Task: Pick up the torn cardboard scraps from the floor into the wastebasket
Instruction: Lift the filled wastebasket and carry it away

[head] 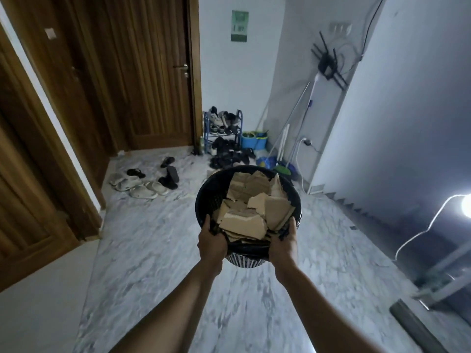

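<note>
A black plastic wastebasket (214,189) is held up off the floor in front of me, tilted toward the camera. It is filled with several torn tan cardboard scraps (244,222) that rise above the rim. My left hand (212,242) grips the near rim on the left side. My right hand (284,243) grips the near rim on the right side. Both arms are stretched forward. No cardboard scraps show on the marble floor (158,250) around me.
Sandals and slippers (142,186) lie scattered on the floor at the left. A blue shoe rack (223,128), a blue mop bucket (253,140) and brooms (283,159) stand by the far wall. Wooden doors (142,72) fill the left. A lit lamp (466,205) is at right.
</note>
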{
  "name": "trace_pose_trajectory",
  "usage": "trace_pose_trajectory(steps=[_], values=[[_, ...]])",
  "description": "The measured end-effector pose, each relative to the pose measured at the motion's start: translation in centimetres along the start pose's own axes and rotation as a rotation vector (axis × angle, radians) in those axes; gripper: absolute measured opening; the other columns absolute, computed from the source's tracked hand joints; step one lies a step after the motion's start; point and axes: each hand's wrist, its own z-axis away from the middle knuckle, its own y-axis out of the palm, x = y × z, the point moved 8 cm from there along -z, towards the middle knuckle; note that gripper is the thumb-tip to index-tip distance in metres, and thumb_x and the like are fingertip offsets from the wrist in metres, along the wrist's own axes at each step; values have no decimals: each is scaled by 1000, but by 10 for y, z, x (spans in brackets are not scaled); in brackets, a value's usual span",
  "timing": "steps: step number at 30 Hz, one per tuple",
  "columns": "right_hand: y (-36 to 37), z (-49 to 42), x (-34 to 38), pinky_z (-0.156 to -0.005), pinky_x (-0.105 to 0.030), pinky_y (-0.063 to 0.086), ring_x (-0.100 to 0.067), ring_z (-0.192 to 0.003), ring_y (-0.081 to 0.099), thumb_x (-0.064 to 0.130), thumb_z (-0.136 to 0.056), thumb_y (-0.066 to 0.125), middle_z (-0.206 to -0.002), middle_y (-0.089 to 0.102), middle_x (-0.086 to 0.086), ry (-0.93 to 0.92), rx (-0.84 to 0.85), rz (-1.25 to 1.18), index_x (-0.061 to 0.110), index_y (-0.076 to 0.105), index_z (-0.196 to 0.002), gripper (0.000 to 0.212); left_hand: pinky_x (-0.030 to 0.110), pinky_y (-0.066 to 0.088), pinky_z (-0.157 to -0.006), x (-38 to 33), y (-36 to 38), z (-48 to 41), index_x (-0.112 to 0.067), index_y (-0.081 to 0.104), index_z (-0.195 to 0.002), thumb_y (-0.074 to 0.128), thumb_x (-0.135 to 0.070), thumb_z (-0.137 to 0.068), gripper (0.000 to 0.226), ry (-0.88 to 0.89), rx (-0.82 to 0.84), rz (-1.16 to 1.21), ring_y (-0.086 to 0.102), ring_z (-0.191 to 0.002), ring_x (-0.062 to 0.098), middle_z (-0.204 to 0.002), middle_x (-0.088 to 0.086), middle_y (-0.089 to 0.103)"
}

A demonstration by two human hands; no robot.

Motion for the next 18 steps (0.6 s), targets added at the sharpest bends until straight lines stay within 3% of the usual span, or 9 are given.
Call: trace_pose_trajectory(steps=[2,4,8,13,15,18], values=[[12,-34,13,-74,-61,58,-30,-102,66,10,-82,39,-140,54,8,4,-22,18,66,19,-139,83,59,57,-72,-23,14,-37,-43,27,-150,45,-1,-94,72,18,14,-19,65,-90,29,-131,2,57],[22,-70,22,-66,-61,59,-32,-91,69,8,-84,40,-136,57,9,10,-33,5,66,19,-139,84,59,58,-71,-42,29,-73,-44,28,-150,45,-3,-95,70,36,18,-40,65,-88,28,-134,4,55],[43,-156,40,-75,-59,59,-30,-106,66,2,-84,41,-141,54,6,-1,-56,-54,65,23,-139,86,54,59,-75,-72,70,-151,-42,28,-151,48,-5,-96,69,57,23,-65,63,-89,26,-140,4,53],[73,-282,56,-72,-53,61,-25,-96,67,2,-84,42,-134,58,9,-10,-77,-72,66,24,-137,85,58,58,-70,-103,131,-272,-45,30,-149,51,-4,-96,70,33,38,-32,64,-91,30,-141,2,51],[84,-334,62,-67,-41,59,-24,-86,65,1,-86,42,-133,59,6,-6,-79,-88,62,22,-141,84,51,60,-70,-112,155,-319,-45,31,-148,52,-4,-96,69,35,19,-21,64,-88,32,-141,3,52],[102,-408,78,-72,-43,60,-26,-94,65,0,-90,40,-137,56,4,12,-44,-105,60,20,-144,82,41,51,-58,-136,187,-381,-44,29,-149,52,-5,-98,68,46,9,-42,63,-73,33,-136,7,56]])
